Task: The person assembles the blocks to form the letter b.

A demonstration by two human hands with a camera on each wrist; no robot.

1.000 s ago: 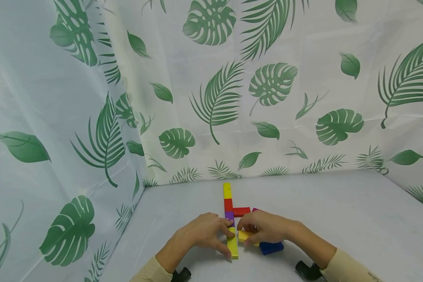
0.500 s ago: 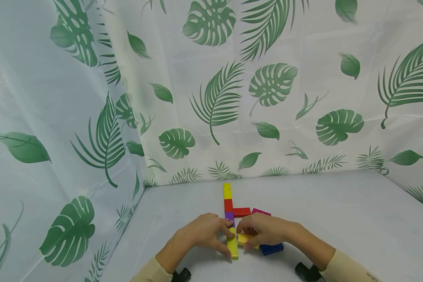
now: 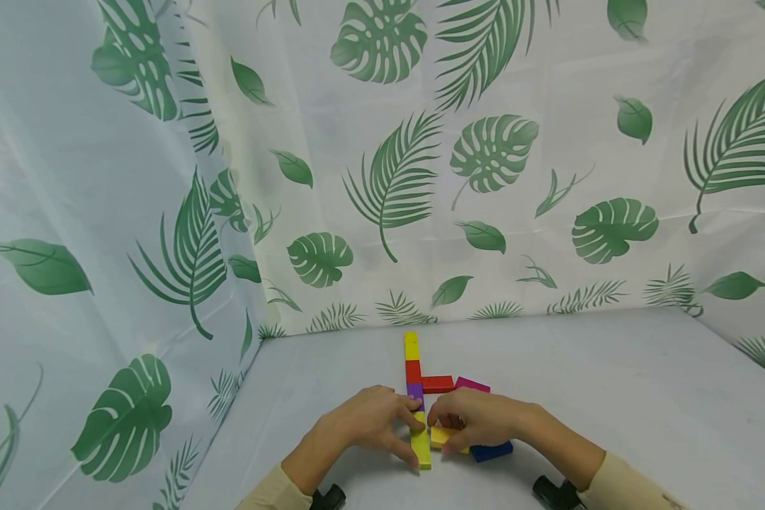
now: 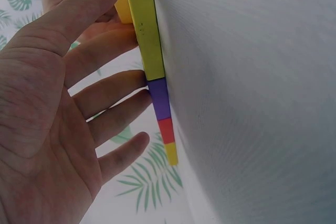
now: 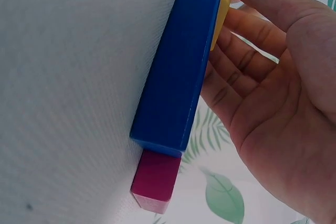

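In the head view a straight column of blocks runs away from me: a lime-yellow block (image 3: 423, 455), a purple block (image 3: 412, 390), a red block (image 3: 413, 371) and a far yellow block (image 3: 411, 346). My left hand (image 3: 371, 419) lies along its left side, loosely extended fingertips touching the lime-yellow and purple blocks, thumb at the near end. Just right of the column, my right hand (image 3: 487, 416) pinches an orange-yellow block (image 3: 441, 438) between thumb and fingers. A blue block (image 5: 176, 66) sits beside that one, partly under the hand in the head view.
Another red block (image 3: 438, 384) juts rightward from the column. Beyond my right hand lies a magenta block (image 3: 473, 384). The white tabletop (image 3: 612, 397) meets a leaf-printed curtain (image 3: 523, 269) at the back and left.
My right hand has come slightly toward me and left, uncovering more of the magenta block. The left hand and the column look the same.
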